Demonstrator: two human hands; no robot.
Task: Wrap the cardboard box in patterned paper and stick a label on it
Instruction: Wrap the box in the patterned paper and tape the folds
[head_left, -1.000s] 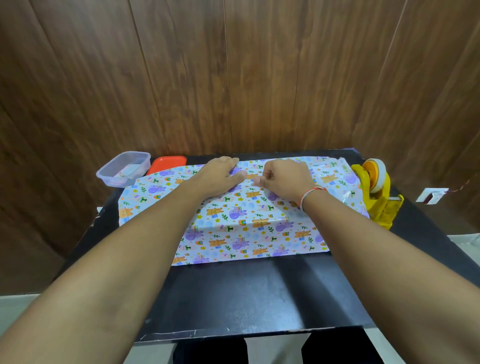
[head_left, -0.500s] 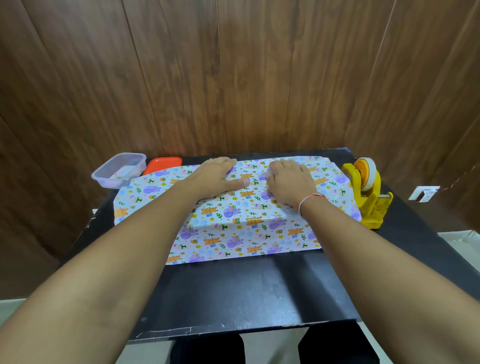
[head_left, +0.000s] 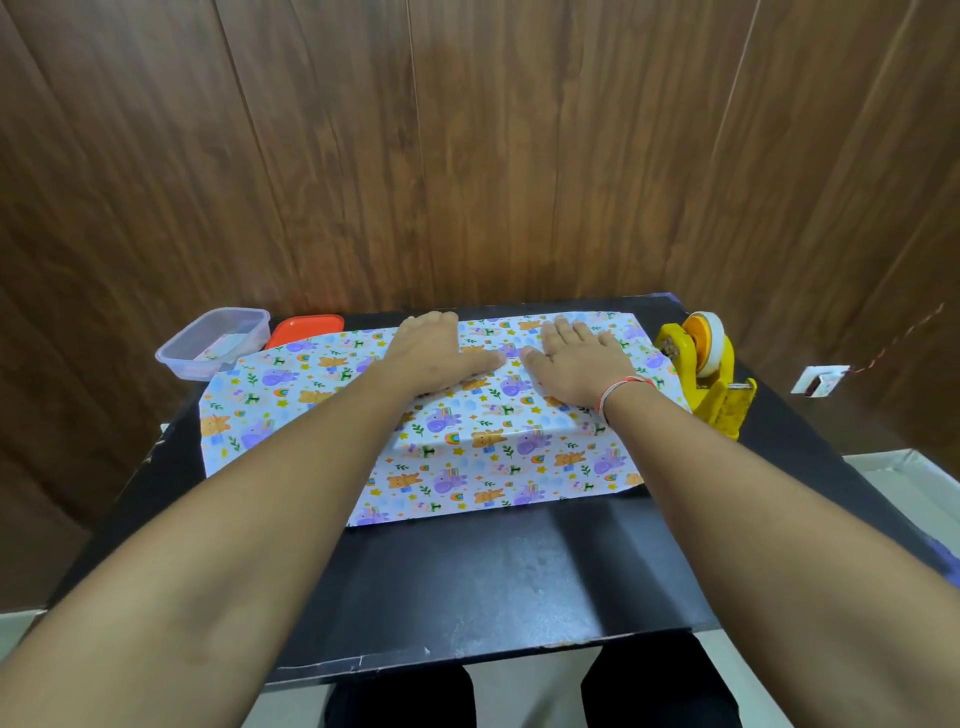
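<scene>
Left hand: flat, fingers spread, pressing the patterned paper down.
Cardboard box: hidden under both palms; only a raised edge in the paper shows nearer the person.
Right hand: flat, spread, thumb almost meeting the left thumb.
Doing it well: keep the overlap taut, then tape from the dispenser right of the right hand.

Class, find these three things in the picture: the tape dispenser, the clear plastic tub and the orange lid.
tape dispenser (head_left: 714, 395): head view, yellow body.
clear plastic tub (head_left: 176, 358): head view, near wall.
orange lid (head_left: 304, 330): head view, top surface.
</scene>
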